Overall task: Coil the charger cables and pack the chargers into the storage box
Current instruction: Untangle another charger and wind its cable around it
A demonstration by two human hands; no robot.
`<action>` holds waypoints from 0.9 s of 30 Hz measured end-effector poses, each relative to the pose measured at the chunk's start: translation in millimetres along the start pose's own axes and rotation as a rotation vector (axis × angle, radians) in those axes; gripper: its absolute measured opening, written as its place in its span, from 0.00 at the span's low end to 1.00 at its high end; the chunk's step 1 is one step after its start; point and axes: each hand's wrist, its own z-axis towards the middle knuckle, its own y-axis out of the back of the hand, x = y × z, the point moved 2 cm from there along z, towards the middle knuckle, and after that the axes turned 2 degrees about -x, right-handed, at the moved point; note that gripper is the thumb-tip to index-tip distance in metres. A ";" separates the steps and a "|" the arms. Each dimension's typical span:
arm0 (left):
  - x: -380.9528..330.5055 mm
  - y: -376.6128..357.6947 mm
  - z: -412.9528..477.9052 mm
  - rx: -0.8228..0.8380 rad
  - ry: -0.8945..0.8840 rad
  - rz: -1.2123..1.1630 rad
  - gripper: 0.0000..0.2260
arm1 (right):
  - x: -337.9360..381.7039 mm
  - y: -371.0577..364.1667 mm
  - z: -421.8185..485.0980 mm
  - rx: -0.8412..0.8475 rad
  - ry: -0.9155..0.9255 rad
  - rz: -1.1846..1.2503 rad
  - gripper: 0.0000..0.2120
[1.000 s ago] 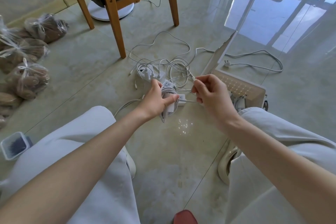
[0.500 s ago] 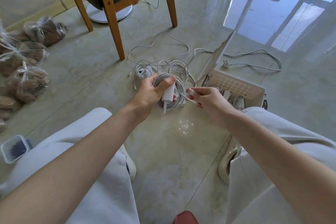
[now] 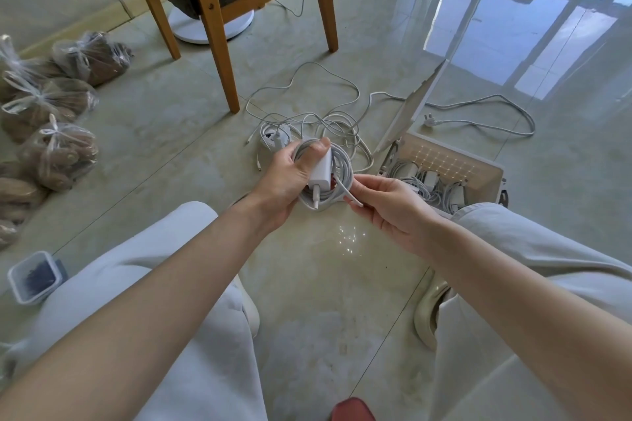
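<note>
Right now the white rectangular charger brick (image 3: pixel 320 171) is held in mid-air above the floor, pressed by the thumb against a neat coil of white cable (image 3: pixel 343 161) in the left hand (image 3: pixel 287 178), whose grip is closed round both brick and coil. The brick's prongs point down. The right hand (image 3: pixel 390 208), just beside it, pinches the cable's loose end (image 3: pixel 352 196) between thumb and fingertips, so its grip is closed on that short tail.

Just to the right, partly hidden behind the right hand and knee, stands the beige plastic storage box (image 3: pixel 478 164) with a perforated wall and its white lid (image 3: pixel 415 106) tipped up. Several packed white chargers (image 3: pixel 429 186) lie inside.

Behind the hands a loose tangle of white cables (image 3: pixel 328 123) sprawls on the glossy tiled floor (image 3: pixel 307 284), with another white charger (image 3: pixel 275 138) in it, partly covered by the left hand. A thicker white power cord (image 3: pixel 430 120) loops beyond the box.

Farther back stands a wooden chair with a dark cushion (image 3: pixel 212 10), with a white round base (image 3: pixel 191 32) behind its legs. To the left lie knotted clear plastic bags (image 3: pixel 58 154) with brown contents, and a small clear tub (image 3: pixel 34 278).
</note>
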 end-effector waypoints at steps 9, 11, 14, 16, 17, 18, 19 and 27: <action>2.2 -1.5 -1.2 0.047 0.080 0.002 0.10 | -7.1 0.2 1.2 -0.026 -0.009 0.167 0.04; 2.6 -1.2 -1.0 0.037 0.085 0.010 0.11 | -9.3 -2.6 1.1 -0.045 0.008 0.175 0.05; 7.5 -0.7 2.2 -0.057 0.070 0.017 0.12 | -9.9 -6.9 2.1 -0.082 0.057 0.200 0.10; 8.4 0.6 5.8 -0.143 0.084 -0.005 0.13 | -9.6 -11.4 1.5 -0.052 0.126 0.165 0.14; 7.7 1.6 7.2 -0.178 0.106 -0.037 0.15 | -10.4 -13.9 0.8 -0.028 0.171 0.088 0.15; 7.6 2.8 8.9 -0.202 0.135 -0.071 0.17 | -11.9 -16.2 -0.5 -0.022 0.214 -0.032 0.14; 7.6 3.2 9.8 -0.210 0.164 -0.093 0.18 | -13.5 -17.5 -1.7 -0.045 0.249 -0.149 0.14; 9.1 -7.4 7.6 -0.101 0.154 -0.003 0.08 | -7.3 -5.0 -0.3 -0.222 0.047 0.170 0.08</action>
